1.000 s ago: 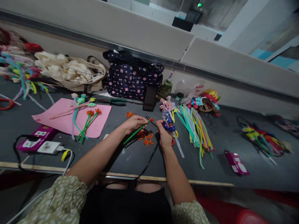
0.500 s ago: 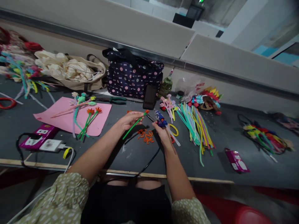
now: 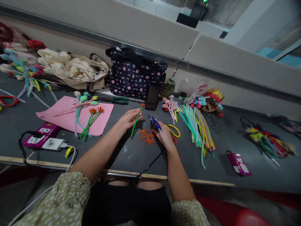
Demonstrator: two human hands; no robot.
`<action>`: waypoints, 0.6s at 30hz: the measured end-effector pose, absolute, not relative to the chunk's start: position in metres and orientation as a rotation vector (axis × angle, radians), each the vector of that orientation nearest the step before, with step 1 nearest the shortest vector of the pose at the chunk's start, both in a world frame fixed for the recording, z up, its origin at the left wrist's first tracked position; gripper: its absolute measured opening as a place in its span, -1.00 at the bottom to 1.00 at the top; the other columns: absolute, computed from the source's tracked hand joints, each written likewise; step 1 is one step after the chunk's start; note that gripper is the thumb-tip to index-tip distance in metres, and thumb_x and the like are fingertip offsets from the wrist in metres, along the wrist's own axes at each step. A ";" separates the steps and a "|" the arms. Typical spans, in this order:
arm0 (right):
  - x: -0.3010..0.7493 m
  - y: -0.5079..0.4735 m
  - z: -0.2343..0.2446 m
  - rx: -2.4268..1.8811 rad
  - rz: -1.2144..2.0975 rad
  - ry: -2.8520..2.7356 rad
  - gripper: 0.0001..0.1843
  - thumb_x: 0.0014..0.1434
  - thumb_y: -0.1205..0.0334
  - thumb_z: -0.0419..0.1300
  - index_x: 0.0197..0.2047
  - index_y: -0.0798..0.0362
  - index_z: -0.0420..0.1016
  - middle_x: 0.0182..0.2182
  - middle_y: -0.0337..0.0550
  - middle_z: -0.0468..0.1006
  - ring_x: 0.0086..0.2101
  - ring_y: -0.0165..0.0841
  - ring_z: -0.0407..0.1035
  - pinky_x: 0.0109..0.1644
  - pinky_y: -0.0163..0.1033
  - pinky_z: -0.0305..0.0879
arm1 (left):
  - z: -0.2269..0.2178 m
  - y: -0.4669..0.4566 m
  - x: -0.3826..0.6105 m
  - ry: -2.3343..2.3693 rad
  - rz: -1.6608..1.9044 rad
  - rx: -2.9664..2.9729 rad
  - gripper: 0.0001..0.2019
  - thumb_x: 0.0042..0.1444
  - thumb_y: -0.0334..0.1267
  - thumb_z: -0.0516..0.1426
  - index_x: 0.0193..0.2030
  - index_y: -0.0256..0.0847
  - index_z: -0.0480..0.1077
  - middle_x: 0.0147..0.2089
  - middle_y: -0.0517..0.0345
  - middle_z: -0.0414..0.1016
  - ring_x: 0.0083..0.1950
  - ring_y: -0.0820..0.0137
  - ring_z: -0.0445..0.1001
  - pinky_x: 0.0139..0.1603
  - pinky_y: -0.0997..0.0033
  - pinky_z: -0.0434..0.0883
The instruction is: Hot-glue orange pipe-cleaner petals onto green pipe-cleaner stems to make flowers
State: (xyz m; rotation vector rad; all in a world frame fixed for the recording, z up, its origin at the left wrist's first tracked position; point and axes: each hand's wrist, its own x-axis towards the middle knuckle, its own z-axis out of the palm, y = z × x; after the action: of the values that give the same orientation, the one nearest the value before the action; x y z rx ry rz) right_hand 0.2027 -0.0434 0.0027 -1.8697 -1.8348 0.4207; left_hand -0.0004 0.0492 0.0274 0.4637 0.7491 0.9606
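Observation:
My left hand (image 3: pixel 132 118) is closed on a pipe-cleaner flower (image 3: pixel 136 121), a green stem with a small orange tip, held tilted with the tip up. A blue hot glue gun (image 3: pixel 155 122) with a clear glue stick (image 3: pixel 165 137) out of its back is gripped in my right hand (image 3: pixel 162 134). Its nozzle points up and left, apart from the flower. On the table below, between the hands, lies a heap of short orange pieces (image 3: pixel 147 137). Yellow-and-red-handled scissors (image 3: pixel 175 131) lie just right of my right hand.
Finished orange flowers (image 3: pixel 90 121) lie on pink paper (image 3: pixel 68 108) at the left. Green-handled pliers (image 3: pixel 119 100), a phone (image 3: pixel 152 97) and a dotted bag (image 3: pixel 136 75) stand behind. Bundled pipe cleaners (image 3: pixel 199 128) lie at the right. A black cord (image 3: pixel 152 163) runs to the table edge.
The glue gun's nozzle has drawn away from the flower's orange tip, down and right. My left hand has turned the stem more upright and moved it slightly left.

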 end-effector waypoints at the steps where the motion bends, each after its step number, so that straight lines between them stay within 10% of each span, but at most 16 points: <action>1: 0.203 -0.043 0.003 -1.892 0.402 -1.859 -0.85 0.11 0.22 0.20 -0.20 -0.02 0.44 -0.33 -0.10 0.59 -0.30 -0.18 0.46 -0.27 -0.26 0.16 | 0.028 0.049 0.000 0.748 0.966 0.458 -0.93 0.17 -0.52 0.20 -0.32 -0.35 0.45 -0.46 0.18 0.51 -0.50 0.56 0.50 -0.40 0.58 0.52; 18: 0.200 -0.042 -0.002 -1.846 0.369 -1.831 -0.84 0.12 0.17 0.16 -0.20 -0.03 0.44 -0.40 -0.16 0.55 -0.38 -0.22 0.42 -0.32 -0.26 0.13 | 0.034 0.041 0.004 0.824 0.997 0.598 -0.89 0.06 -0.45 0.32 -0.34 -0.35 0.46 -0.46 0.18 0.47 -0.50 0.54 0.46 -0.43 0.55 0.49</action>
State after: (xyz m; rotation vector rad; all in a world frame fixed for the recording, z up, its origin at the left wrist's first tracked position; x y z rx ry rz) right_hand 0.2003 -0.0415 -0.0015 -1.8457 -1.8307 0.3690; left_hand 0.0039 0.0414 0.0344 0.5984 0.8241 0.9965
